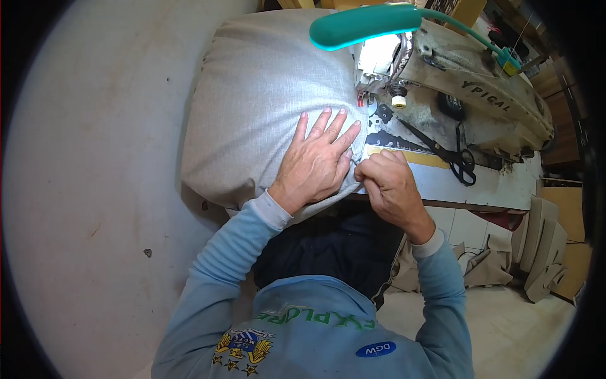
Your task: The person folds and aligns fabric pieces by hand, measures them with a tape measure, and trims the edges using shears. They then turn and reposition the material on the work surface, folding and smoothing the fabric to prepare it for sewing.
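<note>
On grey fabric [271, 76], left hand [315, 161], right hand [390, 186]

Matt woven cloth cover [271, 82]; scissors [435, 146] perhaps dark metal.

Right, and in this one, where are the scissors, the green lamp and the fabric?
Scissors [445, 153]: head view, on the pivot area between blades and handles.
Green lamp [366, 27]: head view, middle of its head.
Fabric [268, 82]: head view, its upper surface.
</note>
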A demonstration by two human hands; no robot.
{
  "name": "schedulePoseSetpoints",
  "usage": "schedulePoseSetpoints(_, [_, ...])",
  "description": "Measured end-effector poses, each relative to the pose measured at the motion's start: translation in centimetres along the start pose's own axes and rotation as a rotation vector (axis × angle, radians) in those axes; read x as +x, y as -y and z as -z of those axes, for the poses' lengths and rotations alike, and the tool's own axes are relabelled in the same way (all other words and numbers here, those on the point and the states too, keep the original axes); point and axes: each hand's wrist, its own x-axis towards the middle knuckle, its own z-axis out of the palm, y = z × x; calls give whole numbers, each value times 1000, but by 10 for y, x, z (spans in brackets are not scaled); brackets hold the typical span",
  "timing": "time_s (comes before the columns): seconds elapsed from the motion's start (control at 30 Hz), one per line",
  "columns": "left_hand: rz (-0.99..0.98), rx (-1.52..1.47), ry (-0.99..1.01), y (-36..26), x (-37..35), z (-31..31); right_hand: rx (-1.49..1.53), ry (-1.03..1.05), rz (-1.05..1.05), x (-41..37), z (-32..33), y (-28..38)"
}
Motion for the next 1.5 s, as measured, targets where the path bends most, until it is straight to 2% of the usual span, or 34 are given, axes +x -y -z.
schedulePoseSetpoints(0.1, [5, -3, -11, 0, 1, -1, 32, 43, -20, 0, 3, -2])
schedulePoseSetpoints(0.2, [4, 3, -32, 0, 3, -2, -131, -97, -2, -3, 30, 8])
schedulePoseSetpoints(0.23, [1, 17, -31, -1, 3, -2, -237, -124, -120, 2, 68, 19])
schedulePoseSetpoints(0.27, [1, 31, -29, -1, 2, -2, 6, -416, -250, 0, 97, 8])
schedulePoseSetpoints(0.33, [10, 28, -36, 0, 0, -1, -302, -951, -233, -1, 202, -45])
schedulePoseSetpoints(0.37, [4, 23, -41, -1, 1, -2, -618, -1045, -487, 13, 257, -53])
schedulePoseSetpoints(0.43, [-2, 15, -36, -1, 3, -2, -931, -914, -685, 12, 342, -128])
schedulePoseSetpoints(0.53, [-5, 9, -38, 1, 2, -1, 568, -710, -734, -23, 361, -197])
schedulePoseSetpoints(0.63, [1, 5, -34, 0, 2, -1, 589, -422, -927, -42, 395, -228])
schedulePoseSetpoints(0.7, [-3, 4, -42, 1, 2, -1, 84, -601, -853, -60, 381, -221])
schedulePoseSetpoints(0.73, [-3, 5, -45, 2, 3, -1, -193, -694, -657, -89, 365, -242])
schedulePoseSetpoints(0.8, [1, 9, -48, 1, 2, -2, -305, -901, -447, -123, 326, -263])
schedulePoseSetpoints(0.87, [7, 33, -27, 1, 0, -3, 22, -1152, -450, -139, 285, -255])
schedulePoseSetpoints(0.97, [8, 5, -53, 1, 2, -5, -852, -635, -1108, -117, 251, -181])
schedulePoseSetpoints(1.0, [15, -15, -73, 1, 1, -6, -1086, -929, -736, -127, 240, -198])
schedulePoseSetpoints(1.07, [26, -35, -74, 1, 4, -4, -975, -1093, -253, -90, 201, -139])
schedulePoseSetpoints(1.1, [32, -43, -63, 0, 2, -2, -669, -996, -161, -67, 166, -106])
schedulePoseSetpoints(1.17, [63, -58, -42, -2, 1, 2, -382, -430, 90, -26, 110, -60])
schedulePoseSetpoints(1.2, [71, -69, -37, -4, 3, 3, -299, -307, 124, -1, 86, -34])
schedulePoseSetpoints(1.27, [49, -78, -67, -4, 3, 0, -185, -134, 138, 24, 54, -30])
schedulePoseSetpoints(1.3, [45, -79, -85, -2, 2, -1, -155, -80, 56, 36, 43, -20])
schedulePoseSetpoints(1.37, [46, -81, -87, 0, 0, -2, -89, -23, 128, 47, 28, -40])
schedulePoseSetpoints(1.5, [51, -96, -71, 0, 0, 1, -174, 24, 147, 45, 41, -39])
